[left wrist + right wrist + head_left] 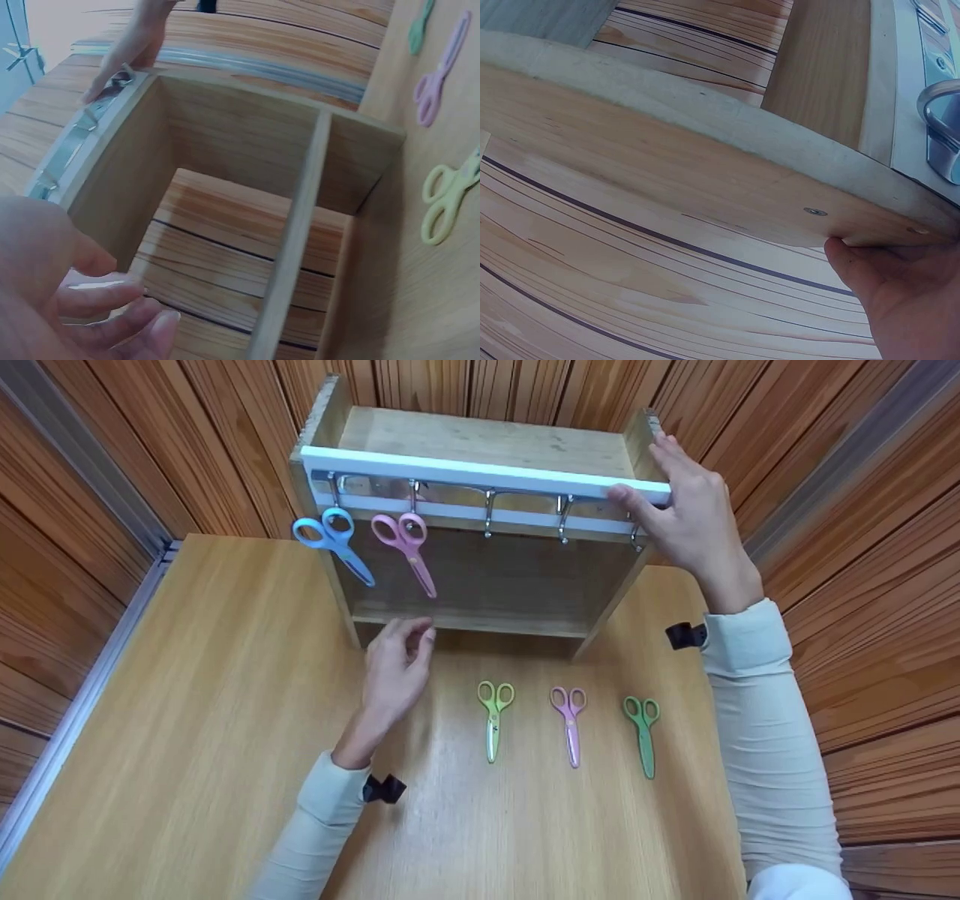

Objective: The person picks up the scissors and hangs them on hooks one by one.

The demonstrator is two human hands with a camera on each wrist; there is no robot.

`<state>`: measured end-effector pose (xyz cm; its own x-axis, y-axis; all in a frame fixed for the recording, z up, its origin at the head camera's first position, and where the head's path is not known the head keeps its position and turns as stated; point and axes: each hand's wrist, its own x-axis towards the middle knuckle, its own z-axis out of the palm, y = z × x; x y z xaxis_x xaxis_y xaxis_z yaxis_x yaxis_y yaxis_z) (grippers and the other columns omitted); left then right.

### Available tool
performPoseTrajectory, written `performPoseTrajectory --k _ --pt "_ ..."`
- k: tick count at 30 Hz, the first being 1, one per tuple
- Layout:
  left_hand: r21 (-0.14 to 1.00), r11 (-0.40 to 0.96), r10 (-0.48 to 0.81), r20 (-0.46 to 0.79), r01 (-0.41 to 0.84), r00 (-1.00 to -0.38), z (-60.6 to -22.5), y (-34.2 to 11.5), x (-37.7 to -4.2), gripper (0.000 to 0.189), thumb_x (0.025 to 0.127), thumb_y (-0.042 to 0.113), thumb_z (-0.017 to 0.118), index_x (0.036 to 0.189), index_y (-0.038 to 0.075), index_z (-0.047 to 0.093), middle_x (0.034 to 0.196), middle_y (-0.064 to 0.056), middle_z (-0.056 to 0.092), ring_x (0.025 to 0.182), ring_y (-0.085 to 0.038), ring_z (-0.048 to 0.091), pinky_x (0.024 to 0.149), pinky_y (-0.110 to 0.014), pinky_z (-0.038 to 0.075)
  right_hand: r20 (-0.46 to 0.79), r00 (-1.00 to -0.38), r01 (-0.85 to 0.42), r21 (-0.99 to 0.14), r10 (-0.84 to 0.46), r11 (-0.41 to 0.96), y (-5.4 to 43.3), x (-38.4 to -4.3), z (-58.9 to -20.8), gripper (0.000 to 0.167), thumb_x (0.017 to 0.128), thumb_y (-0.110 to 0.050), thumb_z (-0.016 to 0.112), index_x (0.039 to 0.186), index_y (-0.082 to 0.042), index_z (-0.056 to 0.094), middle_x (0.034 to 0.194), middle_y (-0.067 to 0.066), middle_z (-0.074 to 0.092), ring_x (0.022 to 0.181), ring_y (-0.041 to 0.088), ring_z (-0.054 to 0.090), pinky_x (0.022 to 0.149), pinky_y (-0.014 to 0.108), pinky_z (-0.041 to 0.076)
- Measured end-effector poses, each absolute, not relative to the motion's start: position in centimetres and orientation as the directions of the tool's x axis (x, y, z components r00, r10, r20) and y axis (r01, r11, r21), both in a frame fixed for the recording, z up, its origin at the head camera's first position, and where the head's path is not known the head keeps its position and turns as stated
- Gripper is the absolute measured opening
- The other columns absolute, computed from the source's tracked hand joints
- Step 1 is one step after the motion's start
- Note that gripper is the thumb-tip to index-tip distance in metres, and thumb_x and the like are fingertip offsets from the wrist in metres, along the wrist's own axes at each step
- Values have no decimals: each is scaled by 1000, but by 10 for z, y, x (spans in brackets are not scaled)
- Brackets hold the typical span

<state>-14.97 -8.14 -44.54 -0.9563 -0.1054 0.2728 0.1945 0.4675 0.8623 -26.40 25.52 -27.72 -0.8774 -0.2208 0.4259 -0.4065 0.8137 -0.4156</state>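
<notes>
My right hand (697, 517) grips the right top corner of a wooden shelf (480, 431), thumb at the white hook rail (465, 469) and fingers along the side panel. Blue scissors (350, 558) hang by a handle loop from the leftmost hook. On the hook beside them hang pink scissors (420, 570). Just below these, in front of the shelf, my left hand (396, 671) holds nothing, its fingers loosely bent. Yellow-green scissors (492, 727), pinkish-purple scissors (571, 735) and green scissors (645, 739) lie in a row on the table, handles toward the shelf.
Several metal hooks (489, 514) line the rail's middle and right. The shelf stands on a wooden table (225, 697) against plank-patterned walls (885, 585). A metal strip (90, 720) runs along the table's left edge.
</notes>
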Motion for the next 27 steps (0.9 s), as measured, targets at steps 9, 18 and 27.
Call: performPoseTrajectory --k 9,18,27 --pt "825 538 -9 210 172 -978 -465 -65 -147 30 105 19 63 125 -2 71 115 -15 73 99 -27 72 85 -41 63 425 -879 -403 -416 -218 815 255 -264 -277 98 92 -76 60 157 -5 46 170 9 36 162 24 29 134 44 23" --pt "733 644 39 255 220 -966 -485 -49 -142 34 106 24 61 127 -1 71 120 -17 74 112 -33 72 94 -49 61 441 -870 -417 -421 -220 806 255 -265 -278 97 92 -75 61 156 -3 48 169 12 38 161 26 31 133 46 25" --pt "634 744 93 211 209 -973 -507 -32 -136 48 105 33 65 133 -5 66 137 -27 67 70 -24 70 50 -29 54 411 -889 -389 -447 -201 806 254 -263 -277 94 94 -72 61 158 -5 45 171 6 34 162 21 27 134 43 23"
